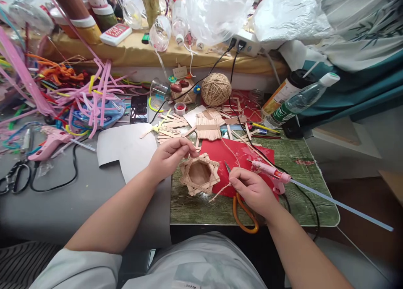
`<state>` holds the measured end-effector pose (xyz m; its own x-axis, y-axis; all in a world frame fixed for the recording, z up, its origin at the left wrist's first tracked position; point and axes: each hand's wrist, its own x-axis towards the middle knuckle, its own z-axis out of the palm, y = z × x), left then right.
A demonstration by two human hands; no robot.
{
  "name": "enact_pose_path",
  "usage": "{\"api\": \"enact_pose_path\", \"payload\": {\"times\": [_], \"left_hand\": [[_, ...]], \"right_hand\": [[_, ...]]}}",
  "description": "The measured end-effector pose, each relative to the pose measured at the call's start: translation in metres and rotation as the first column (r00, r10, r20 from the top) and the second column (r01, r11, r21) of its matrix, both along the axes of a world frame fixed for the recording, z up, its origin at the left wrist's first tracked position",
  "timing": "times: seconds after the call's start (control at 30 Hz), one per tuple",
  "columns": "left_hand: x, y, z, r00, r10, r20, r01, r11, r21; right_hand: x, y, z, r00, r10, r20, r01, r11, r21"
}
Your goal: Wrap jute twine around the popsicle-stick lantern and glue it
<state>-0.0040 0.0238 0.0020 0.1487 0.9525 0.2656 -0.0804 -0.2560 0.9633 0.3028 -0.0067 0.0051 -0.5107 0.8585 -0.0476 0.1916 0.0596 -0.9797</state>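
A star-shaped box of stacked craft sticks [215, 184] stands on the green wood-patterned board, its hollow middle facing up. Over its upper left rim, my left hand [171, 157] is closed in a pinch; whatever lies between its fingertips is too small to make out. My right hand [252, 190], to the right of the box, pinches a piece of twine [217, 194] whose loose end points toward the box. Beneath that hand are scissors with orange handles [246, 219]; the blade tip shows above the fingers, and I cannot tell if the hand touches them.
Red paper [228, 148] lies behind the box. To the right rests a pink glue gun [272, 171] with a long glue stick. Farther back are a twine ball [216, 89], loose craft sticks [171, 127] and a plastic bottle [299, 100]. Another glue gun [52, 142] is at left.
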Motion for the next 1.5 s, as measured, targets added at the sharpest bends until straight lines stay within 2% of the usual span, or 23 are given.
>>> {"api": "enact_pose_path", "payload": {"times": [0.27, 0.43, 0.6, 0.8, 0.9, 0.97, 1.03, 1.1, 1.23, 1.5], "left_hand": [[0.0, 0.0, -0.003, 0.982, 0.174, 0.071, -0.177, 0.983, 0.04], [-0.001, 0.002, -0.003, 0.988, 0.138, 0.072, -0.146, 0.983, 0.115], [-0.002, 0.002, -0.003, 0.987, 0.149, 0.062, -0.152, 0.988, 0.035], [0.001, 0.003, -0.006, 0.989, 0.139, 0.054, -0.139, 0.99, -0.003], [0.003, 0.002, -0.005, 0.996, 0.082, -0.044, -0.083, 0.996, -0.016], [0.004, 0.001, -0.002, 0.978, 0.098, -0.186, -0.092, 0.995, 0.038], [0.007, -0.002, 0.001, 0.933, 0.155, -0.325, -0.103, 0.98, 0.172], [0.009, -0.004, 0.004, 0.895, 0.196, -0.4, -0.068, 0.948, 0.311], [0.012, -0.006, 0.005, 0.879, 0.177, -0.443, 0.036, 0.901, 0.432], [0.015, -0.007, 0.005, 0.875, 0.182, -0.449, 0.09, 0.85, 0.519]], "right_hand": [[0.003, -0.001, -0.003, 0.998, -0.049, -0.034, 0.049, 0.999, -0.003], [0.002, 0.001, 0.004, 0.998, -0.057, -0.014, 0.057, 0.998, 0.011], [0.002, 0.006, 0.008, 0.998, -0.06, 0.015, 0.059, 0.998, 0.031], [-0.001, 0.003, -0.006, 0.997, -0.071, -0.009, 0.071, 0.997, -0.022], [-0.008, -0.003, -0.011, 0.993, -0.119, -0.001, 0.119, 0.992, -0.043], [-0.015, -0.006, -0.006, 0.985, -0.17, 0.01, 0.17, 0.986, 0.005], [-0.025, -0.008, 0.005, 0.977, -0.21, 0.028, 0.206, 0.973, 0.106], [-0.037, -0.007, 0.017, 0.972, -0.226, 0.056, 0.209, 0.954, 0.215], [-0.058, -0.001, 0.031, 0.975, -0.221, 0.038, 0.195, 0.92, 0.34], [-0.068, -0.001, 0.031, 0.978, -0.208, -0.013, 0.193, 0.878, 0.438]]}}
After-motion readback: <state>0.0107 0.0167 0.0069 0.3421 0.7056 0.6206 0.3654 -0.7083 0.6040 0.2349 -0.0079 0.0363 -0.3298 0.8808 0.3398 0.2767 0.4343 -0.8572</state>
